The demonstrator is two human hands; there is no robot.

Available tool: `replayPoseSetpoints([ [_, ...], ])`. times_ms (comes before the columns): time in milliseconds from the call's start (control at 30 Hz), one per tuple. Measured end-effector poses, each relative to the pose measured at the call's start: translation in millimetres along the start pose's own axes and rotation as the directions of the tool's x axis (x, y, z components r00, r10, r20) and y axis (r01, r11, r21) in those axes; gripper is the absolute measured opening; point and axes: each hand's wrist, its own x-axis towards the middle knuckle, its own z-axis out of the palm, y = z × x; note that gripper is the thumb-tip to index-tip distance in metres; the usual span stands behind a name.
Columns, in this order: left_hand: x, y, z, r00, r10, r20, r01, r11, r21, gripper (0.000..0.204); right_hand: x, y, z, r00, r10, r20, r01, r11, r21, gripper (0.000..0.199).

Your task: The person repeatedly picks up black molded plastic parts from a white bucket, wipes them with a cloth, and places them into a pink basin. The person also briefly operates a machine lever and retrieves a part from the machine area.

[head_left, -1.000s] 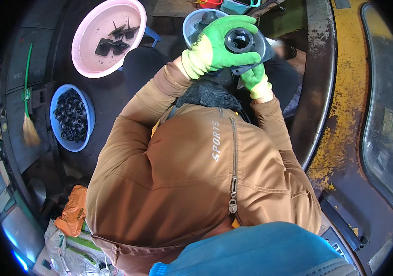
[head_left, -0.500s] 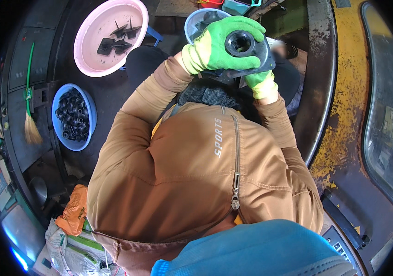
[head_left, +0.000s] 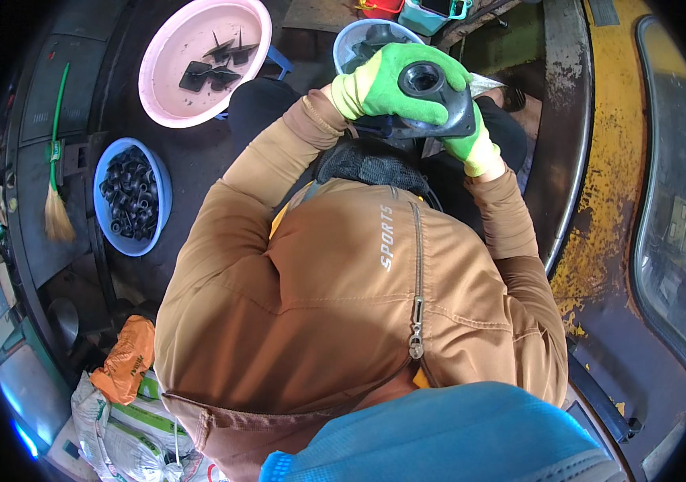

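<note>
Both my hands wear green gloves with yellow-green cuffs. A black rubber part (head_left: 437,120), with a round hollow collar on top and a flat flanged base, is held up in front of me. My left hand (head_left: 387,84) is wrapped round the collar from the left. From below and the right, my right hand (head_left: 471,146) grips the base, with most of its fingers hidden behind the part. A pale, pointed, blade-like piece (head_left: 485,83) shows just past the part; I cannot tell whether my right hand touches it.
Behind my hands stands a light blue basin (head_left: 345,40) with black pieces. To its left, a pink basin (head_left: 167,104) holds several flat black pieces. A blue basin (head_left: 164,193) of small black parts sits at left. A rusty yellow machine (head_left: 608,161) rises at right.
The rubber part has tilted slightly in my hands, and the pale pointed piece shows more clearly beyond it. The whole view has shifted a little. Both hands keep their hold.
</note>
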Motion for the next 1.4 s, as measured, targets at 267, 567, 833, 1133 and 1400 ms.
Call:
replayPoseSetpoints([
  [267,11.1,6.5,-3.0,0.995,0.033,0.096,-0.036,0.999,0.029,0.043,-1.6,8.1,6.0,0.996,0.022,-0.09,-0.011,0.994,0.112,0.058],
  [567,10.6,25.9,8.4,0.976,0.217,-0.006,-0.204,0.927,0.315,0.045,1.9,-9.8,16.6,0.907,-0.316,-0.278,0.184,0.892,-0.413,0.059],
  [833,9.7,30.8,3.3,0.955,0.289,0.059,-0.295,0.922,0.25,0.047,3.7,-41.3,0.9,0.975,-0.221,0.001,0.194,0.854,-0.483,0.046],
  [1133,5.0,29.1,2.1,0.985,0.155,0.076,-0.165,0.976,0.145,0.045,2.3,-38.7,-2.1,0.966,-0.241,0.099,0.258,0.845,-0.469,0.049],
  [1400,22.3,22.3,-2.7,0.89,0.059,0.451,-0.009,0.994,-0.113,0.054,-13.0,-9.6,9.3,0.933,-0.342,0.112,0.352,0.802,-0.482,0.059],
])
